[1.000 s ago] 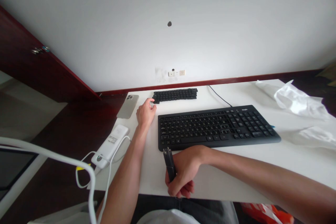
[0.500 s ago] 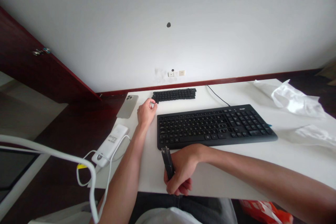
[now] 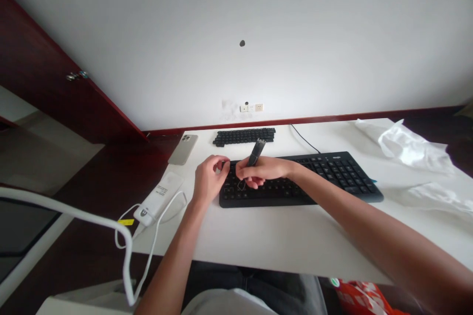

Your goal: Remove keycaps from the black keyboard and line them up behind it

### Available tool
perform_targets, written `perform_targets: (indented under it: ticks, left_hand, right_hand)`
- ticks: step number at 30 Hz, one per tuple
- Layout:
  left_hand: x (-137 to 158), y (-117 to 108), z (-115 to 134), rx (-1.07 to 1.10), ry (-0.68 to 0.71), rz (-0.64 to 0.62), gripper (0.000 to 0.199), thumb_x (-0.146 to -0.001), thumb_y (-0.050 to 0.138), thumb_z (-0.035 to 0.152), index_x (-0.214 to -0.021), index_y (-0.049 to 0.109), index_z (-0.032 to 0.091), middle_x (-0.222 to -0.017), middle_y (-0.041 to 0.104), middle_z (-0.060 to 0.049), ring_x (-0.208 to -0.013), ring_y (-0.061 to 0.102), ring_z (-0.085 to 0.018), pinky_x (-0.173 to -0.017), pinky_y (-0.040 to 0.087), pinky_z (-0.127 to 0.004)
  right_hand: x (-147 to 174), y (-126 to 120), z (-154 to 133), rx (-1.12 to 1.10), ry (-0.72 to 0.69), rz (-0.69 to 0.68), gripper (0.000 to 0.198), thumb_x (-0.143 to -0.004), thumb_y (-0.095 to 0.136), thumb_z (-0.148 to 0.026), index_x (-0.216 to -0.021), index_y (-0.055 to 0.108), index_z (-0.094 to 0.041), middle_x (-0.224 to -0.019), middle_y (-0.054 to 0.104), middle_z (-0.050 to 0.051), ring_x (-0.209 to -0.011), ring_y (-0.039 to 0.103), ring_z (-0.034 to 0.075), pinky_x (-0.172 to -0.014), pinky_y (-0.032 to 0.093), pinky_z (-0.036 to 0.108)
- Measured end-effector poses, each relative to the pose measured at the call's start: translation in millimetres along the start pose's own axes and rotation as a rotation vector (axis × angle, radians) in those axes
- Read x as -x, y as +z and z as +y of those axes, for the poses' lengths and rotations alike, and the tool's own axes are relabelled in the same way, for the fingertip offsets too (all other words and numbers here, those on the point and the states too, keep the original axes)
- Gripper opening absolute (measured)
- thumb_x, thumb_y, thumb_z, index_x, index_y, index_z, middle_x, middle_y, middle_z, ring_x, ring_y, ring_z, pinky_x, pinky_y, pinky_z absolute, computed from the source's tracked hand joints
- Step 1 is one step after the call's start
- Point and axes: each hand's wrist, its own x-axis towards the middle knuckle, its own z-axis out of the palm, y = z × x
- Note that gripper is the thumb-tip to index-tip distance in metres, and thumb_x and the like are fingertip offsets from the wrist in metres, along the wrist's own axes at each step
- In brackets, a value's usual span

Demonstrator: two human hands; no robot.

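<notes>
- The right hand [image 3: 258, 171] is gripping a black keycap puller [image 3: 255, 153], fingers closed round its lower handle; the handle is sticking up and away past the knuckles, while the thin wire loop at its low end is hanging just under the fingertips, over the left part of the black keyboard [image 3: 332, 177].
- The left hand [image 3: 209, 179] is hovering at the keyboard's left edge, fingers curled with thumb and forefinger pinched together; they may be holding a small keycap, though it is too small to tell.
- Both forearms are reaching forward over the white table [image 3: 266, 241], the right one crossing in from the right, the hands nearly touching.
- A second ago the right hand was resting at the table's near edge with the puller upright, and the left hand was farther out by the row of loose keycaps [image 3: 244, 136]; both are now meeting at the keyboard.
</notes>
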Motion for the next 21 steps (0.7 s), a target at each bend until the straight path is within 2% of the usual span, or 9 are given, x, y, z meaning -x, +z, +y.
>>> perform_targets:
  ticks: [2, 4, 7, 9, 12, 15, 21]
  left_hand:
    - [23, -1, 6, 0.016, 0.040, -0.003, 0.011, -0.096, 0.063, 0.030, -0.094, 0.073, 0.024, -0.084, 0.066, -0.001, -0.078, 0.061, -0.017, -0.080, 0.050, -0.028]
    - [46, 1, 8, 0.033, 0.079, -0.038, 0.008, -0.093, 0.069, 0.030, -0.100, 0.072, 0.026, -0.090, 0.066, -0.002, -0.086, 0.063, -0.019, -0.085, 0.052, -0.032]
    - [73, 8, 8, 0.036, 0.109, -0.090, 0.025, -0.086, 0.080, 0.030, -0.109, 0.070, 0.029, -0.106, 0.067, -0.005, -0.102, 0.065, -0.024, -0.092, 0.055, -0.038]
    - [83, 13, 7, 0.004, 0.120, -0.074, 0.040, -0.082, 0.085, 0.030, -0.118, 0.069, 0.031, -0.113, 0.066, -0.006, -0.110, 0.064, -0.027, -0.095, 0.057, -0.042]
    - [87, 17, 4, -0.054, 0.120, -0.057, 0.049, -0.077, 0.090, 0.030, -0.121, 0.068, 0.032, -0.117, 0.064, -0.007, -0.114, 0.064, -0.029, -0.096, 0.058, -0.044]
    - [86, 19, 2, -0.120, 0.138, -0.074, 0.046, -0.073, 0.094, 0.031, -0.112, 0.070, 0.032, -0.113, 0.065, -0.006, -0.110, 0.064, -0.029, -0.092, 0.059, -0.043]
    - [86, 19, 2, -0.152, 0.158, -0.087, 0.042, -0.077, 0.092, 0.033, -0.112, 0.068, 0.031, -0.111, 0.066, -0.005, -0.107, 0.063, -0.028, -0.090, 0.058, -0.042]
  right_hand:
    - [-2, -10, 10, 0.021, -0.003, 0.055, 0.027, -0.096, 0.061, -0.043, -0.087, 0.059, -0.016, -0.063, 0.062, -0.002, -0.054, 0.049, 0.008, -0.052, 0.038, 0.020]
    - [-4, -14, 18, 0.028, 0.014, 0.023, 0.029, -0.095, 0.062, -0.044, -0.091, 0.060, -0.016, -0.066, 0.066, 0.000, -0.055, 0.051, 0.009, -0.053, 0.040, 0.021]
    - [-4, -14, 21, 0.010, 0.030, 0.000, 0.031, -0.094, 0.065, -0.046, -0.097, 0.060, -0.015, -0.073, 0.073, 0.003, -0.057, 0.054, 0.010, -0.054, 0.042, 0.023]
    - [-3, -12, 18, -0.010, 0.038, -0.010, 0.034, -0.093, 0.066, -0.048, -0.095, 0.059, -0.015, -0.079, 0.075, 0.006, -0.057, 0.056, 0.010, -0.054, 0.043, 0.023]
    - [-1, -8, 13, -0.014, 0.059, -0.053, 0.040, -0.091, 0.069, -0.054, -0.091, 0.059, -0.015, -0.082, 0.077, 0.008, -0.058, 0.058, 0.010, -0.055, 0.044, 0.024]
    - [-2, -6, 12, -0.005, 0.087, -0.046, 0.045, -0.088, 0.072, -0.058, -0.089, 0.058, -0.015, -0.080, 0.076, 0.007, -0.059, 0.059, 0.011, -0.056, 0.045, 0.025]
    - [-5, -7, 20, -0.024, 0.080, -0.064, 0.047, -0.087, 0.072, -0.060, -0.087, 0.057, -0.016, -0.083, 0.077, 0.007, -0.060, 0.059, 0.010, -0.055, 0.043, 0.024]
